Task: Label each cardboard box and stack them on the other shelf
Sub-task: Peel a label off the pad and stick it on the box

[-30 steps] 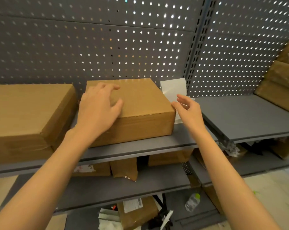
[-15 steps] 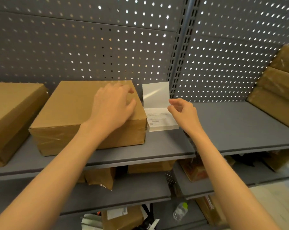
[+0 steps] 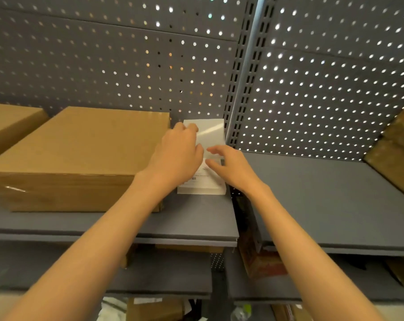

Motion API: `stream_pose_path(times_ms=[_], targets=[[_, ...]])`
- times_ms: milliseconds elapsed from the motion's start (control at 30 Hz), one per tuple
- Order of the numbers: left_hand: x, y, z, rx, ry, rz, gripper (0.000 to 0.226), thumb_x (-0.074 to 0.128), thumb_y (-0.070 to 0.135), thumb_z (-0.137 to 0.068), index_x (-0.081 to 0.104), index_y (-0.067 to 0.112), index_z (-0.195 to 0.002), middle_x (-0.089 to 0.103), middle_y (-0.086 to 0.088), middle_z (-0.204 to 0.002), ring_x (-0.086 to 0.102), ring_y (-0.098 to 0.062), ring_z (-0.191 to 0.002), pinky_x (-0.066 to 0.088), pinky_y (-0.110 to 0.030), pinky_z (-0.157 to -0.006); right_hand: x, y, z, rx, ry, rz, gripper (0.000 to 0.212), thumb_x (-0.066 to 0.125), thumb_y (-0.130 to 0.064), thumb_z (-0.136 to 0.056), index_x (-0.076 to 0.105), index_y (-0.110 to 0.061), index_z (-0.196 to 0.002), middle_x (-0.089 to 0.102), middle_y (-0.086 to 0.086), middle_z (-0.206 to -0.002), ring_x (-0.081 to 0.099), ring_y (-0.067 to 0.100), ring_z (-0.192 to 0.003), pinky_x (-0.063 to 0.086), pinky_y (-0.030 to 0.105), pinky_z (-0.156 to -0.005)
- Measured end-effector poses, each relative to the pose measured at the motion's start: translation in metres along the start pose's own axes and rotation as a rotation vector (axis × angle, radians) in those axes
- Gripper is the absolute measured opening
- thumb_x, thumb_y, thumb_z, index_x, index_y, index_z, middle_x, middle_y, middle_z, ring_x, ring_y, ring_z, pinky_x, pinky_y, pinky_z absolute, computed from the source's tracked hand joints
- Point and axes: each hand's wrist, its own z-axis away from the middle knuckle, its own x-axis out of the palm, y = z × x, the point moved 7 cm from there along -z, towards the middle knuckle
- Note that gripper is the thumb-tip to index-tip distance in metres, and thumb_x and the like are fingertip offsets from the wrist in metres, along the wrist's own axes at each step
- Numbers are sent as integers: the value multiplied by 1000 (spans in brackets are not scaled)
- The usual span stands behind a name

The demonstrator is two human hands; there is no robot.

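A plain brown cardboard box (image 3: 80, 147) lies flat on the left grey shelf (image 3: 191, 218). Just right of it lies a stack of white labels (image 3: 203, 189), with one glossy label sheet (image 3: 213, 130) standing up against the pegboard. My left hand (image 3: 178, 156) has left the box and its fingers curl on the left edge of the upright sheet. Over the flat stack, my right hand (image 3: 233, 167) has its fingers spread and its fingertips touch the top label. Much of the stack is hidden under both hands.
A second box (image 3: 8, 121) sits at the far left. The right shelf (image 3: 323, 193) is bare at its near part, with stacked boxes (image 3: 398, 154) at its far right end. A slotted upright post (image 3: 240, 89) divides the bays. Lower shelves hold more boxes and clutter.
My left hand slid off the box top and rightward onto the upright label sheet. My right hand moved forward onto the label stack. The view shifted right.
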Motion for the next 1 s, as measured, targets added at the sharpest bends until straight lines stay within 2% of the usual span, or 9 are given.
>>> stream_pose_path(times_ms=[133, 267, 400, 533, 600, 733, 800, 867, 1000], targets=[[32, -7, -5, -275, -154, 307, 52, 43, 13, -95, 25, 9, -143, 27, -16, -145, 30, -33, -132, 30, -38, -105, -16, 17, -8, 110, 219, -97, 35, 59, -22, -91, 54, -9, -123, 56, 8, -121, 52, 22, -112, 41, 29, -90], [58, -27, -11, -521, -141, 510, 55, 46, 10, -91, 26, 7, -142, 28, -15, -145, 35, -34, -130, 33, -42, -107, -3, 30, -18, 251, 117, -200, 51, 60, -26, -91, 43, -6, -134, 53, 10, -126, 50, 24, -116, 39, 29, -91], [75, -29, -18, -526, -131, 627, 57, 49, 5, -88, 27, 10, -140, 36, -13, -143, 39, -32, -129, 39, -43, -105, -1, 32, -24, 251, 135, -198, 32, 60, -21, -90, 58, -4, -116, 60, 10, -115, 55, 23, -107, 40, 28, -83], [83, -38, -22, -531, -111, 719, 53, 52, 7, -90, 28, 9, -138, 40, -10, -138, 44, -27, -124, 41, -31, -92, -8, 32, -23, 207, 185, -271, 11, 56, -18, -92, 61, -9, -88, 61, -1, -88, 54, 11, -81, 41, 26, -76], [83, -40, -23, -532, -84, 762, 50, 52, 10, -92, 29, 9, -137, 43, -8, -136, 47, -24, -120, 41, -29, -88, -14, 31, -21, 197, 177, -367, 8, 55, -19, -93, 58, -13, -89, 57, -7, -84, 50, 2, -74, 38, 19, -70], [77, -43, -22, -554, 2, 919, 30, 46, 18, -95, 44, 10, -123, 60, -6, -114, 61, -18, -95, 48, -25, -65, -27, 30, -17, 250, 172, -600, 10, 51, -17, -95, 57, -12, -100, 61, -3, -94, 56, 4, -81, 44, 11, -68], [71, -40, -20, -533, 50, 955, 15, 41, 23, -97, 51, 13, -103, 60, -2, -94, 58, -12, -78, 43, -21, -58, -34, 27, -15, 260, 186, -680, 9, 49, -16, -95, 57, -12, -99, 64, 2, -97, 59, 12, -85, 50, 24, -78], [65, -33, -18, -480, 88, 938, 25, 37, 28, -99, 47, 17, -80, 51, 1, -76, 47, -8, -65, 36, -20, -57, -41, 23, -12, 253, 204, -722, 9, 49, -15, -95, 58, -14, -95, 66, 6, -98, 60, 18, -87, 51, 37, -87], [48, -24, -16, -422, 151, 1009, 39, 38, 38, -99, 39, 16, -67, 41, 3, -64, 38, -9, -59, 30, -25, -57, -50, 17, -9, 238, 215, -779, 11, 49, -15, -96, 59, -14, -97, 68, 4, -94, 63, 17, -85, 51, 38, -89]])
